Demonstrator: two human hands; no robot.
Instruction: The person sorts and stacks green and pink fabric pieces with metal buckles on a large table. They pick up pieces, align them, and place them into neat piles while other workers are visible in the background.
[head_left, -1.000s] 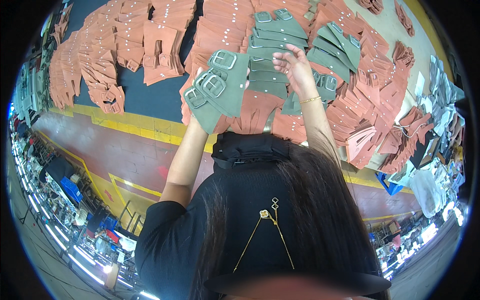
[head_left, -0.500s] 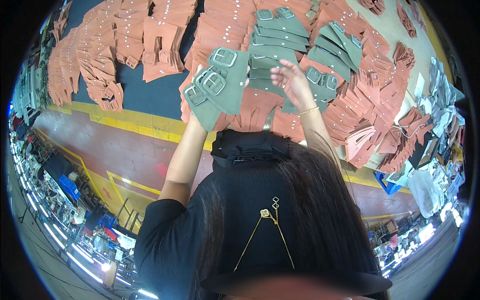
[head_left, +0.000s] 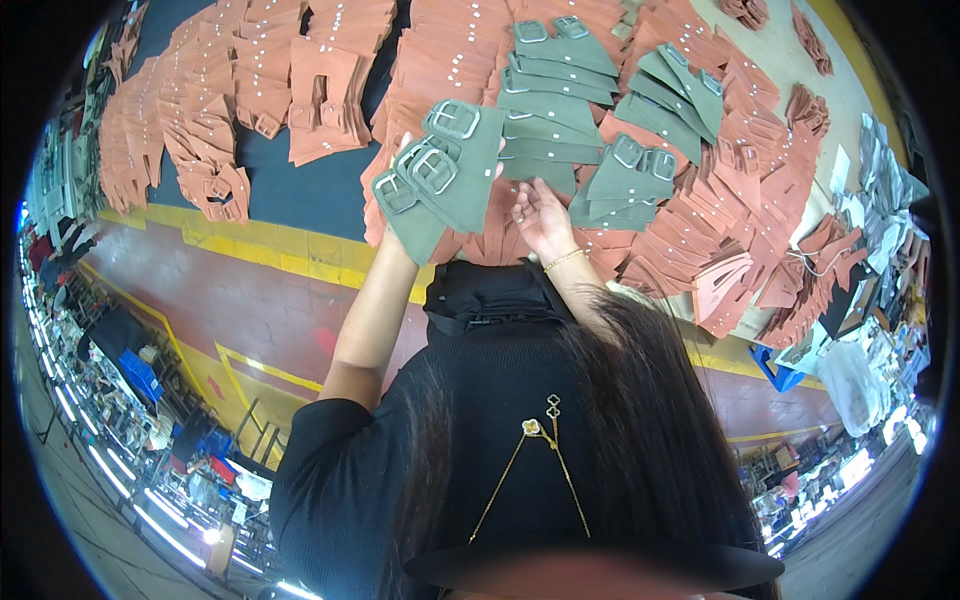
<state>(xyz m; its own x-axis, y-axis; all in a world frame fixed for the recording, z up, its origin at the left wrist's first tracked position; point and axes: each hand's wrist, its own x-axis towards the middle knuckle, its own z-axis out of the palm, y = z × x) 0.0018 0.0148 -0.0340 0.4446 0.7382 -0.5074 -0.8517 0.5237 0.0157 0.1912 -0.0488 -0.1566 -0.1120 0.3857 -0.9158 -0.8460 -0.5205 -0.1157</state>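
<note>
My left hand (head_left: 404,142) is closed on a small bunch of green leather shoe uppers (head_left: 465,195), holding it above the table's near edge. Silver buckles sit on the straps of these uppers, and they hide most of the palm. My right hand (head_left: 545,220) is just right of the bunch, palm partly up, its fingers loosely bent and apart with nothing in them. Beyond that hand lies an overlapping stack of green uppers (head_left: 550,130). Another green group with two buckles (head_left: 628,185) rests to its right, and a fanned green group (head_left: 670,95) lies farther back.
Many rows of orange-brown leather pieces (head_left: 200,110) cover the table, on dark sheeting (head_left: 290,190) at the left. Grey bundles (head_left: 880,190) and a clear plastic bag (head_left: 855,385) are at the far right. A yellow stripe (head_left: 270,245) runs along the near side.
My right hand has drawn nearer and to the left, off the right-hand green group, which now shows more fully. The held bunch has shifted slightly right.
</note>
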